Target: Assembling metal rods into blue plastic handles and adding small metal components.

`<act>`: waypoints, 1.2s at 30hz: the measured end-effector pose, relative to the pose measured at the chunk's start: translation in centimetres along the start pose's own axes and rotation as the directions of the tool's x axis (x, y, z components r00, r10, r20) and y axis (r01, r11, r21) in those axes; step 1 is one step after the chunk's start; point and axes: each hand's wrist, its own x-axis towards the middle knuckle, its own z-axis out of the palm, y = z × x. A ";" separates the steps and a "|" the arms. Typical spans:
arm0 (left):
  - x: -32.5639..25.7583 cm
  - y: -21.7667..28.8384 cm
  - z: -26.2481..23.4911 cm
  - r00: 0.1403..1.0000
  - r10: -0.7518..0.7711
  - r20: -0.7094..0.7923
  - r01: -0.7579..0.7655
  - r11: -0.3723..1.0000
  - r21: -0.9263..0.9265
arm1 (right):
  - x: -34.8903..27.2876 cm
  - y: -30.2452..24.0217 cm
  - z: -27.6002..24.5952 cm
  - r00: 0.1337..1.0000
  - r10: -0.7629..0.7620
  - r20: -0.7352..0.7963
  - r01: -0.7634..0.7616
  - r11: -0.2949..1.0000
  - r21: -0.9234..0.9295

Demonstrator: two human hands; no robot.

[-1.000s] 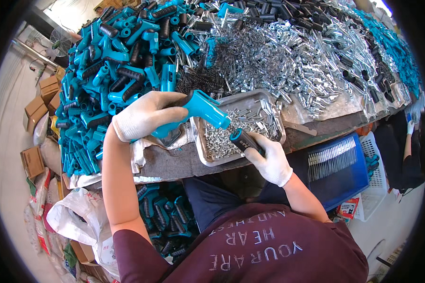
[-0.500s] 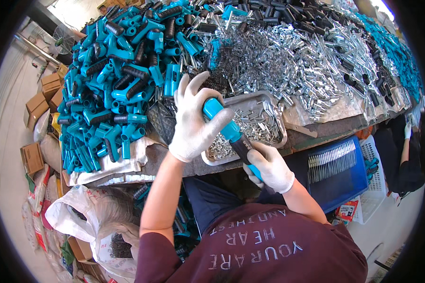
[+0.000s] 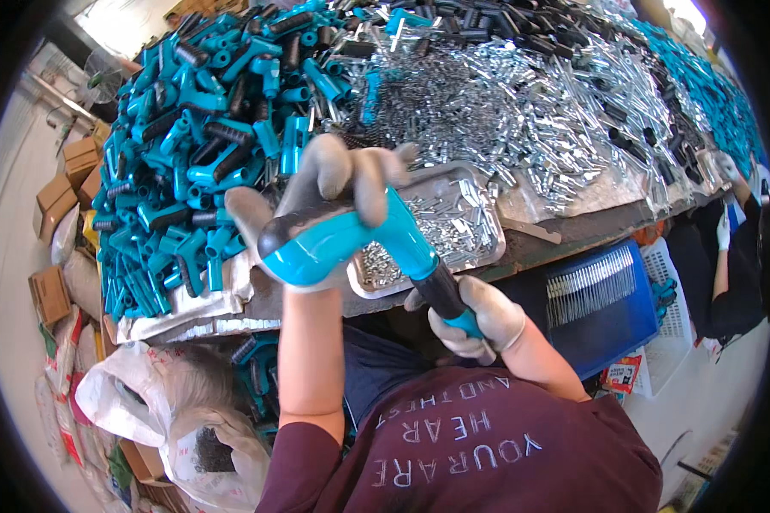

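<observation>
- At the centre of the head view, the left hand, in a pale grey work glove, wraps loosely over the upper bend of a turquoise plastic T-shaped handle with black rubber grip sections, fingers partly spread, thumb beneath.
- At five o'clock from it, the right hand, gloved alike, is closed round the handle's black lower end, close to the body.
- The handle is lifted clear of the bench, slanting from ten o'clock down to four o'clock, in front of the shallow metal tray of small silvery pins.
- At ten o'clock lies a heap of matching turquoise and black handles; at one o'clock spreads a mass of shiny metal tubes.
- At three o'clock, below the bench edge, stands a blue plastic crate holding a row of metal rods.
- At seven o'clock sits a white plastic bag; brown cardboard boxes stand at nine o'clock.
- At three o'clock, far off, another person's gloved hand shows.
</observation>
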 end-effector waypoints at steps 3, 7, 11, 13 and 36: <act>-1.0 2.8 -0.7 0.990 -0.138 -0.032 0.139 0.913 0.383 | -1.7 -1.1 -1.1 0.998 -0.062 -0.025 0.063 0.997 0.049; 0.1 2.3 -0.3 0.857 -0.411 -0.310 0.502 0.533 0.681 | -1.3 -0.4 -0.1 0.988 0.148 0.046 -0.130 0.952 -0.277; 0.0 2.1 0.8 0.864 -0.417 -0.284 0.500 0.634 0.591 | -0.8 -1.3 -1.2 0.847 0.021 -0.531 -0.175 0.955 -0.240; -0.4 1.8 -0.3 0.778 -0.418 -0.470 0.627 0.561 0.540 | -2.7 -2.7 -0.3 0.906 -0.051 -0.420 -0.010 0.990 -0.141; 2.0 -0.4 1.3 0.730 -0.625 -0.275 0.675 0.596 0.435 | -1.3 0.2 -2.8 0.864 0.111 -0.490 -0.248 0.943 -0.223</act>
